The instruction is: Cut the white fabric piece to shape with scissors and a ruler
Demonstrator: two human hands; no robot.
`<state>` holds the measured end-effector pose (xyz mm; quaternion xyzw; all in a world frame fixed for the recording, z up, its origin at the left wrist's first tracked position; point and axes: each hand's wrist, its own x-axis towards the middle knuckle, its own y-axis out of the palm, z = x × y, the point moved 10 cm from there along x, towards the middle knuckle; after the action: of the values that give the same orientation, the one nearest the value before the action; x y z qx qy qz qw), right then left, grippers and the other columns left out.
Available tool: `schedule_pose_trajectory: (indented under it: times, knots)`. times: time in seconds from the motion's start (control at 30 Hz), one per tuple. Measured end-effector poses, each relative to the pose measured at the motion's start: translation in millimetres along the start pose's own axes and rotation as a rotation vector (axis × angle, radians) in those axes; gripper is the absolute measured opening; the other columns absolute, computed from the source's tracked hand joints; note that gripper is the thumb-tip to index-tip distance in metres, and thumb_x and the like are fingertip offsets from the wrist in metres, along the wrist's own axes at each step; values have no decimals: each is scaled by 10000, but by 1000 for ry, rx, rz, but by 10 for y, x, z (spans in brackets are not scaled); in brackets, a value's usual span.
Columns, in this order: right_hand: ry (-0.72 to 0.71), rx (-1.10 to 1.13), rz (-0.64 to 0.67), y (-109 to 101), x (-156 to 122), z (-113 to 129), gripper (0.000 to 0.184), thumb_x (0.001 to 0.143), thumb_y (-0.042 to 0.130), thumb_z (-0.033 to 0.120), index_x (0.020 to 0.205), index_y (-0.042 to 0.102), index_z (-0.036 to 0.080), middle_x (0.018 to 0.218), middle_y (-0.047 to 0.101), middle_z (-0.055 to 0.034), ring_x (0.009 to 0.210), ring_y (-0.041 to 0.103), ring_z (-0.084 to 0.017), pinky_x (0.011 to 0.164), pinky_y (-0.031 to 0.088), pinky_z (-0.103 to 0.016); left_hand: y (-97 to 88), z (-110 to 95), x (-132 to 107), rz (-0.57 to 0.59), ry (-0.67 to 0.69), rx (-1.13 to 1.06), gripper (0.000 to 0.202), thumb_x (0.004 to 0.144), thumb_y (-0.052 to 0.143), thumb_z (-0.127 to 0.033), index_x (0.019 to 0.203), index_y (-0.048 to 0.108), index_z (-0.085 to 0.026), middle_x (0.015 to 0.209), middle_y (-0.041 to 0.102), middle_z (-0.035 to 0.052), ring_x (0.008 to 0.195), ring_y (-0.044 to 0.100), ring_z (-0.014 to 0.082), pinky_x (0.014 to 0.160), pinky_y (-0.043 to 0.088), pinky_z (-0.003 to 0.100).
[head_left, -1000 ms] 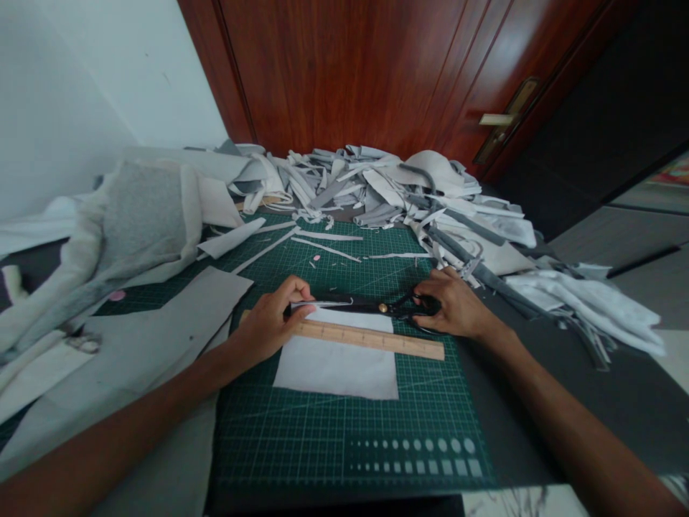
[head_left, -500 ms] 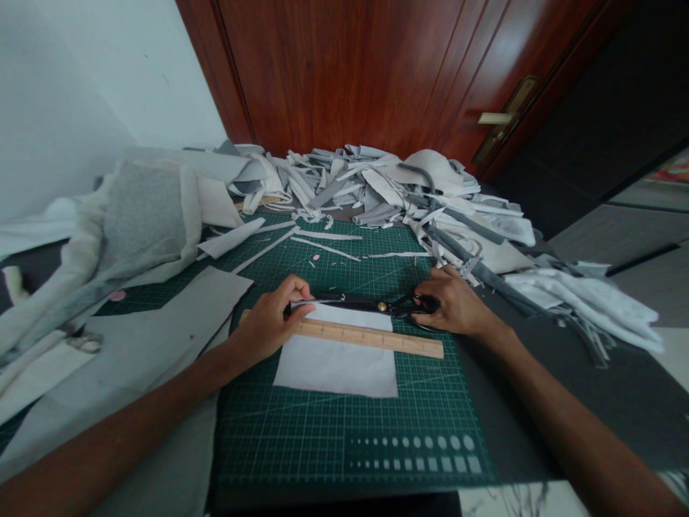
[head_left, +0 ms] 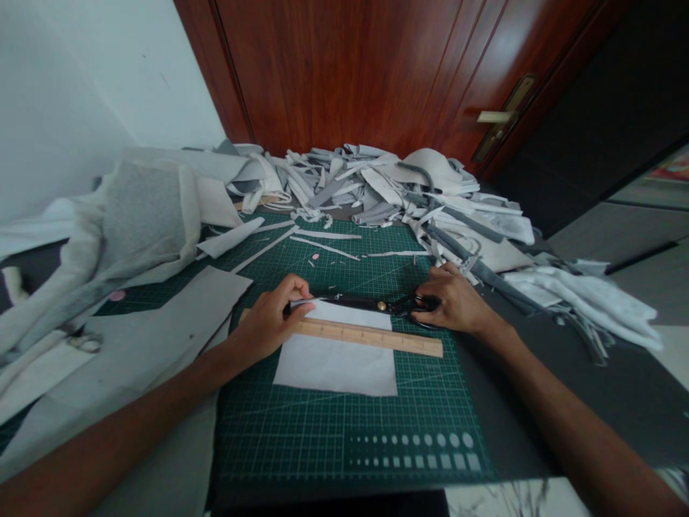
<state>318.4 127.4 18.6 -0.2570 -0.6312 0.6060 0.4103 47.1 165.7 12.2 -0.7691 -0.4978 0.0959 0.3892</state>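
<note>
A white piece of fabric (head_left: 339, 368) lies on the green cutting mat (head_left: 301, 441), with a wooden ruler (head_left: 371, 337) across it. My left hand (head_left: 277, 312) pinches the fabric's far left corner between thumb and fingers, beside the ruler's left part. My right hand (head_left: 452, 298) is wrapped round the handles of black scissors (head_left: 381, 306). Their blades point left along the fabric's far edge, and the tips reach close to my left fingers. Whether the blades are fully closed is hard to make out.
A heap of grey and white fabric scraps (head_left: 371, 187) covers the back of the table. Larger grey fabric sheets (head_left: 161, 345) and a thick bundle (head_left: 143, 208) lie at left. Thin cut strips (head_left: 328, 248) are on the mat's far part. Behind stands a brown door (head_left: 344, 72).
Both hands, the scissors and the fabric stay nearly in place. A tiny scrap by the blades has shifted slightly left, and the view has moved a little.
</note>
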Motion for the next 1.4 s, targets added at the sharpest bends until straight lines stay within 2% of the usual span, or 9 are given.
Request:
schedule_pose_trajectory:
  times: [0.2,0.4,0.63,0.83,1.13,1.4]
  knots:
    - [19,17,-24,2,-3,-53,332,859,731,482,669,648,224,626,595,-19,717,540,-213,796,333,-400,-5,-12,-4,10,-4,9,146,943,558,-377,969,489,-251,907,758,4,924,760,225,842,543,321]
    - [45,59,-27,1,-28,-124,281,848,706,443,696,660,210,685,592,-35,725,544,-210,810,342,-406,8,22,-4,18,-23,-2,176,944,559,-412,968,483,-255,946,774,19,955,764,235,851,539,332]
    - [74,64,68,25,-42,-96,141,817,657,326,840,594,202,828,660,-55,838,557,-252,828,339,-416,-15,18,-7,-3,-5,-27,166,942,574,-385,985,486,-250,960,769,17,956,762,218,875,545,320]
    - [73,66,92,55,-23,-57,190,766,693,312,858,553,223,892,695,-41,881,558,-260,845,336,-421,-25,18,-3,-18,1,-31,171,942,586,-369,1014,485,-250,960,766,11,899,760,203,867,550,320]
    - [54,73,72,60,2,-5,226,772,701,358,865,542,227,895,694,-49,878,578,-264,828,338,-419,-17,10,-16,-16,13,-11,184,947,593,-387,1011,495,-246,950,768,11,901,762,213,838,549,318]
    - [76,60,82,26,-66,-189,238,776,705,364,926,590,220,934,711,-67,919,601,-292,881,368,-447,-80,20,1,-38,9,-9,204,946,594,-426,1001,507,-249,943,754,15,934,758,228,815,533,317]
